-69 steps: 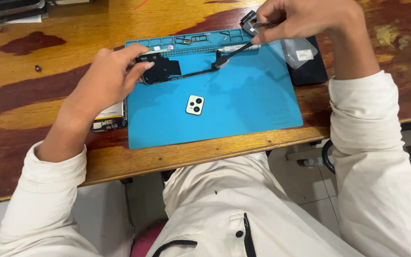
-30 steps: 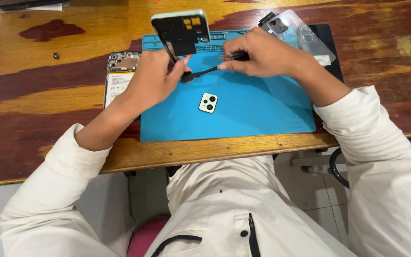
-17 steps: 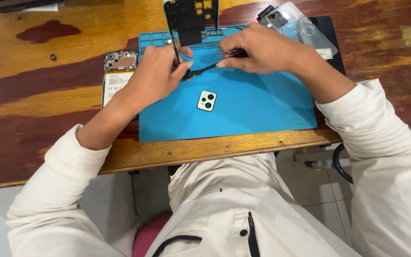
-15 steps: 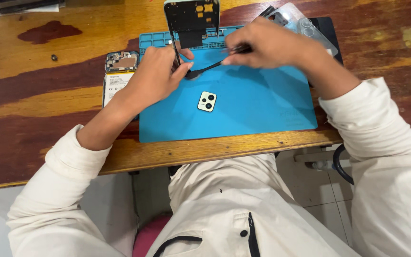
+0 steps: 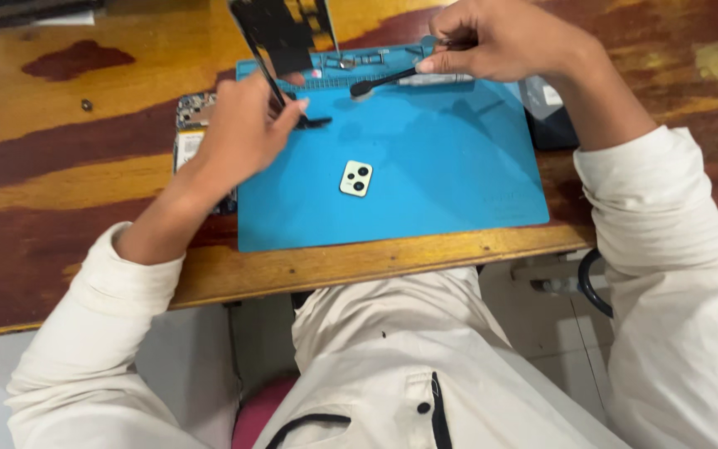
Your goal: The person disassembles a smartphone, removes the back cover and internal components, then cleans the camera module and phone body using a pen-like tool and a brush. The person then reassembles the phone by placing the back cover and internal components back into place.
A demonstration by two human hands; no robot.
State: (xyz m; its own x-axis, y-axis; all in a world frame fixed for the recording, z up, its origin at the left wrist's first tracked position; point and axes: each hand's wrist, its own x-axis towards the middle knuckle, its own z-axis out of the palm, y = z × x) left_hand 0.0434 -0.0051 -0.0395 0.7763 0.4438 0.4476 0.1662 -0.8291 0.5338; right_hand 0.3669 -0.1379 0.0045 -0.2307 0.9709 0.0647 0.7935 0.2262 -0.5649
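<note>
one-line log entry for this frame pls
left hand: holds phone frame upright | right hand: holds black brush over blue mat | camera cover: lying on mat

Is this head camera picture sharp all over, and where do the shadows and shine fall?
Head view: the white camera cover on the blue mat is crisp; the dark phone frame in the left hand is cut by the top edge and slightly smeared; the right hand with its black brush casts soft shadows on the mat; the wooden table shows mild sheen.
</note>
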